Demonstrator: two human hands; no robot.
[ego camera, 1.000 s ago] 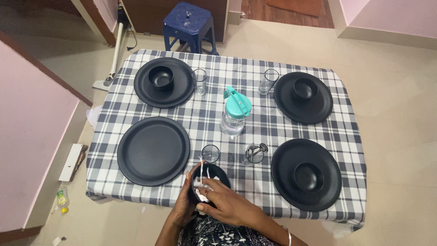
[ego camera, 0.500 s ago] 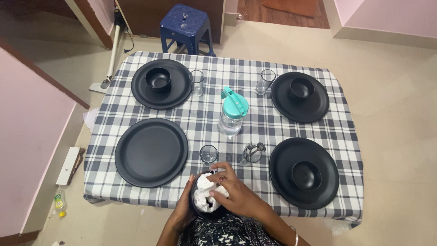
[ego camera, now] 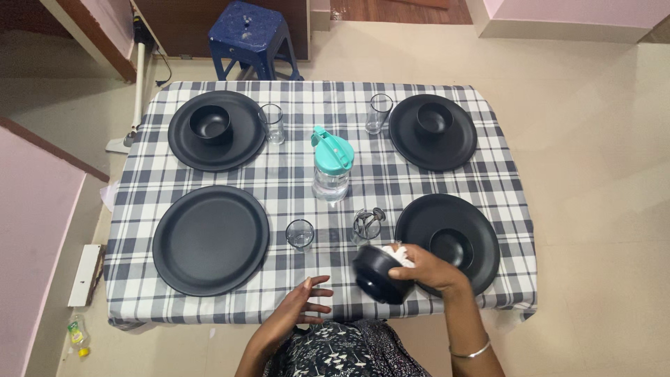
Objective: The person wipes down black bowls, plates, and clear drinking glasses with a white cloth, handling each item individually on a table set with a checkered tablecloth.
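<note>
My right hand (ego camera: 429, 269) grips a small black bowl (ego camera: 375, 274) together with a white cloth (ego camera: 400, 255); the bowl is tilted, its underside facing left, over the near edge of the checked tablecloth (ego camera: 307, 272). My left hand (ego camera: 307, 301) hovers open at the near edge, fingers spread, holding nothing. A bare black plate (ego camera: 211, 239) lies to the near left. To the near right, a black plate (ego camera: 481, 241) carries a bowl (ego camera: 451, 248), just beyond my right hand.
Two far plates with bowls (ego camera: 209, 124) (ego camera: 433, 119), a teal-lidded water bottle (ego camera: 331, 164) at centre, three empty glasses (ego camera: 300, 234) (ego camera: 271, 123) (ego camera: 378, 112), a glass holding spoons (ego camera: 366, 225). A blue stool (ego camera: 252, 31) stands beyond the table.
My left hand let go of the bowl and opened. My right hand carried the bowl and cloth to the right and tilted it. The view shifted.
</note>
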